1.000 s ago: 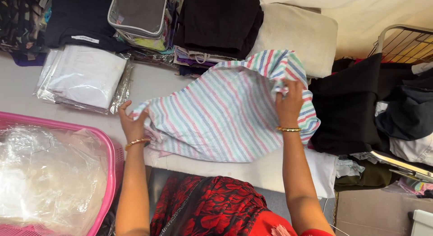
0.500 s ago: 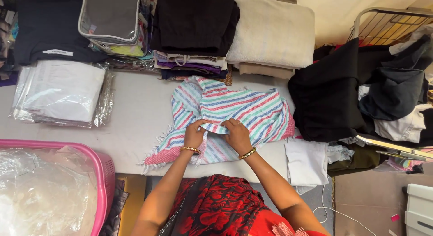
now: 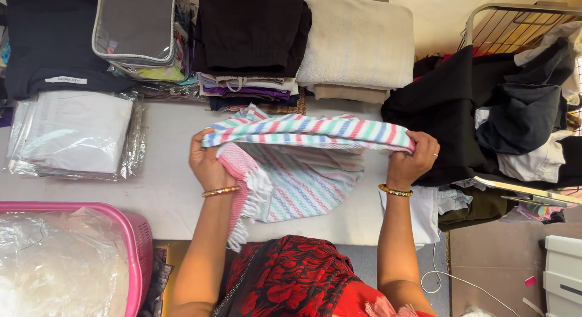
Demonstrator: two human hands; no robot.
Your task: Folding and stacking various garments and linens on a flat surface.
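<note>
You hold the striped towel [image 3: 303,153] stretched above the middle of the white table [image 3: 163,196], its top edge taut between your hands and the rest sagging in soft folds toward you. It looks light, thin and limp, so it will likely drape and slide rather than keep any shape; the white fringe [image 3: 251,202] hangs loose on the left, near your body. Your left hand [image 3: 209,165] is clenched on the left corner, your right hand [image 3: 412,159] closed on the right end, fingers curled over the edge. Corners and folded edges seem the best places to grip; the middle would just bunch.

Far of the towel lie folded stacks, black [image 3: 251,29] and cream [image 3: 357,41]. Left sits a bagged white pack [image 3: 73,135], near-left a pink basket [image 3: 136,250], right a dark clothes heap [image 3: 485,111].
</note>
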